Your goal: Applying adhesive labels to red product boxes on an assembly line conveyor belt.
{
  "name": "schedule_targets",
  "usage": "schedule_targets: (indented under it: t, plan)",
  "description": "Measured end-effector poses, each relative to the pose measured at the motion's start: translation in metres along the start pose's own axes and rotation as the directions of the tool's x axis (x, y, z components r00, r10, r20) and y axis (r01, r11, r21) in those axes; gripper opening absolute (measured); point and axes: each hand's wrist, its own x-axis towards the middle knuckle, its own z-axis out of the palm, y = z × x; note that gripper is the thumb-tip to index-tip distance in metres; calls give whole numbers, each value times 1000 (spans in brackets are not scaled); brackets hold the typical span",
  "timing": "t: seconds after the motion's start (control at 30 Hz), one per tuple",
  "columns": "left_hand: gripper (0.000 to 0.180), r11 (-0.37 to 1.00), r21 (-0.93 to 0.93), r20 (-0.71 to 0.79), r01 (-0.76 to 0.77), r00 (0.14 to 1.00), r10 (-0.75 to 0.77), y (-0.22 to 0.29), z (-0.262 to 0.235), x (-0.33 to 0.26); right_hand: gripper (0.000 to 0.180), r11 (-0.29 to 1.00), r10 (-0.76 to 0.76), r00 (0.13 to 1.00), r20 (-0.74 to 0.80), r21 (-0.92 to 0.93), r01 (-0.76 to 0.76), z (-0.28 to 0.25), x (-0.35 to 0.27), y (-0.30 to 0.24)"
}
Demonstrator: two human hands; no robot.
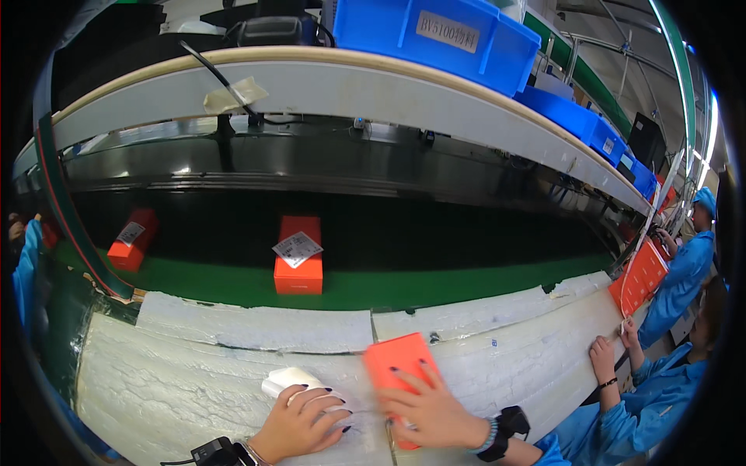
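Observation:
My left hand point(301, 426) is curled over a small glossy white item point(292, 378) on the pale, film-covered worktop point(179, 388). Its fingers are bent and partly hide the item, whose kind I cannot make out. Beside it, my right hand point(431, 410) grips an orange-red box point(400, 356), fingers spread across its top face and slightly blurred. The box stands out at a slant over a seam in the worktop, and its near end is mostly covered by the hand.
Beyond the worktop runs a green conveyor belt point(365, 281) carrying an orange box with a white label point(299, 270) and another point(134, 239) farther left. Above it spans a shelf point(388, 84) with blue bins point(443, 39). People in blue workwear point(649, 404) sit at right.

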Motion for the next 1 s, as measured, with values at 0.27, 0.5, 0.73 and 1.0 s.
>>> schedule_targets:
  t: [0.27,0.5,0.73,1.0]
  plan:
    - [35,985,-128,134,114,986,-96,5,3,1,32,589,516,838,-179,-635,-499,-41,-55,102]
    - [26,993,-42,105,110,989,-105,-4,14,-7,61,985,165,944,-286,-4,-173,18,121,107]
    - [15,984,95,64,149,986,-155,-19,9,-10,72,883,415,854,-314,-88,-462,50,237,74]
    - [19,974,76,22,214,976,-216,-19,-2,-6,72,883,395,810,-434,-63,-465,26,182,60]
